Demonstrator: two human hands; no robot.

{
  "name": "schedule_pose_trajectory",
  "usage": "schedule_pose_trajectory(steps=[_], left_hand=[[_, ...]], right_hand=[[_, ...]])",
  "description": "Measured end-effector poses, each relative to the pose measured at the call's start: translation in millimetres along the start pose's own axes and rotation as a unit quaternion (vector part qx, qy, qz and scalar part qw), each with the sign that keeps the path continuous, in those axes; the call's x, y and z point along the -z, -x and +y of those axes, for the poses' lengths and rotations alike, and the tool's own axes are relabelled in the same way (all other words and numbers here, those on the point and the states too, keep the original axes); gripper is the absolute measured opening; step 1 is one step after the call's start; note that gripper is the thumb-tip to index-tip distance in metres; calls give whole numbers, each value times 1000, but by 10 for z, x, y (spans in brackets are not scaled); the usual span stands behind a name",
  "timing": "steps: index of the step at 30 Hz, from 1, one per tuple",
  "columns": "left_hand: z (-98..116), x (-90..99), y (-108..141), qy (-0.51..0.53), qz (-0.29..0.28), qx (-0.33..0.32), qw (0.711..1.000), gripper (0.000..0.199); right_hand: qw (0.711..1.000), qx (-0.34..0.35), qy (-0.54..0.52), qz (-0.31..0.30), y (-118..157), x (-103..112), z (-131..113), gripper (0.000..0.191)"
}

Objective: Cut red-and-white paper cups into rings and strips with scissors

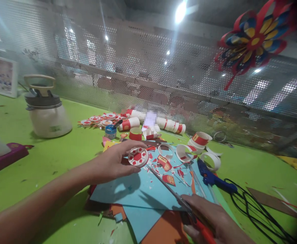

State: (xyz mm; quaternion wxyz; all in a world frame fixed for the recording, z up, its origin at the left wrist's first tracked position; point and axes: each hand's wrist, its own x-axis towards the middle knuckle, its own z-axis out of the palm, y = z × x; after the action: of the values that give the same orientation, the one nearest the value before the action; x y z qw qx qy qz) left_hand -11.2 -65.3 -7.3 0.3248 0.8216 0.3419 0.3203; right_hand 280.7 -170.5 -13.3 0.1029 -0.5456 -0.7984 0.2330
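Observation:
Between the thumb and fingers of my left hand [115, 162] is a round white paper piece [138, 157] with red shapes on its face, like a cup bottom. My right hand [209, 217], at the lower right, is closed around red-handled scissors [173, 193]. Their blades point up and left, with the tips close to the round piece; whether they touch it I cannot tell. Under both hands lie sheets of light blue paper [112, 193], strewn with red and white scraps [169, 179]. Cut white paper rings [185, 154] lie just beyond.
A blue glue gun [216, 179] with a black cable lies at right. Several paper cups [129, 123], a blue paint jar [110, 132] and a pile of round pieces [94, 119] stand behind. At left are a large lidded jar [48, 118] and a purple object [8, 156]. Perforated mesh [150, 67] bounds the green table.

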Motion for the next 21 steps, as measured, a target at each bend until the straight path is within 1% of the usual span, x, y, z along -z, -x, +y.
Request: schedule_pose_trajectory(steps=[2, 6, 9, 15, 18, 21], left_hand=[[20, 7, -7, 10, -3, 6, 1000, 52], [64, 32, -21, 36, -21, 40, 998, 54], [48, 37, -28, 65, -22, 47, 997, 56], [9, 5, -42, 170, -33, 54, 983, 55], [15, -6, -41, 190, -41, 61, 979, 55], [2, -10, -32, 204, -64, 64, 975, 53]], right_hand=[[1000, 2, 2, 9, -9, -6, 2, 24], [1000, 12, 3, 17, -3, -22, 11, 22], [1000, 6, 1, 26, 13, -27, 22, 21], [1000, 0, -1, -2, 8, -42, 27, 20], [1000, 3, 1, -2, 15, -54, 25, 21], [1000, 3, -1, -4, 24, -61, 28, 23]])
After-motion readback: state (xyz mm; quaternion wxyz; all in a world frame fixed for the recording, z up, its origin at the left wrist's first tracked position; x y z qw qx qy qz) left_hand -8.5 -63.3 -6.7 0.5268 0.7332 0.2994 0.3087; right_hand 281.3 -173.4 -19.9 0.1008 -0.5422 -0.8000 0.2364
